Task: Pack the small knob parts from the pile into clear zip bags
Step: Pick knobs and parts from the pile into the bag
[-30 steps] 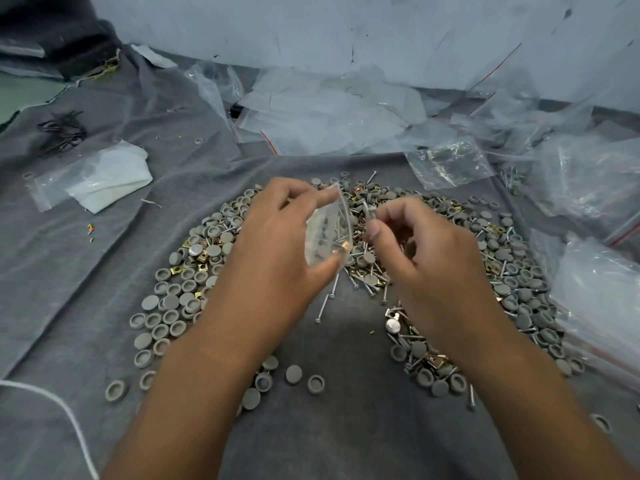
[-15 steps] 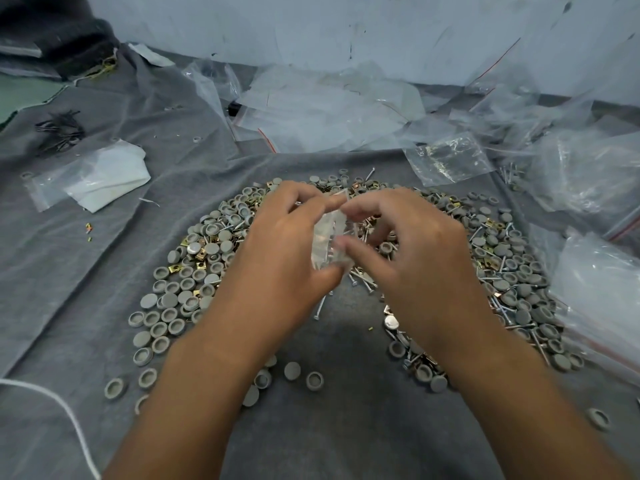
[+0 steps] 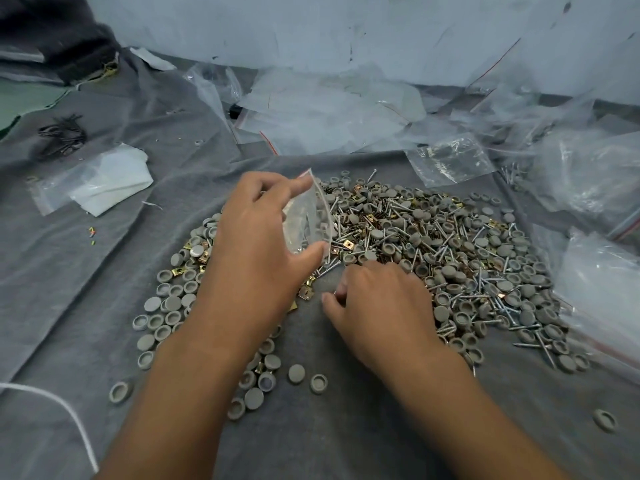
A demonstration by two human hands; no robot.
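Dropping from the bag [image 3: 306, 216] our left hand [image 3: 258, 247] pinches open, our right hand [image 3: 377, 306] curls over the pile [image 3: 450, 244], grasp unclear; tilting could spill parts.

Bare grey cloth [image 3: 311, 438] nearside; knob pile [image 3: 450, 244] ahead, loose zip bags [image 3: 595, 271] crowding right and rear.

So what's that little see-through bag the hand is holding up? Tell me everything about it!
The small zip bag is thin clear plastic with a red line along its top edge. The left hand holds it up above the pile, tilted, with a fingertip at the top corner and the thumb at the bottom. Some small parts show faintly through the plastic, too blurred to name. The right hand is down by the pile and does not touch it.
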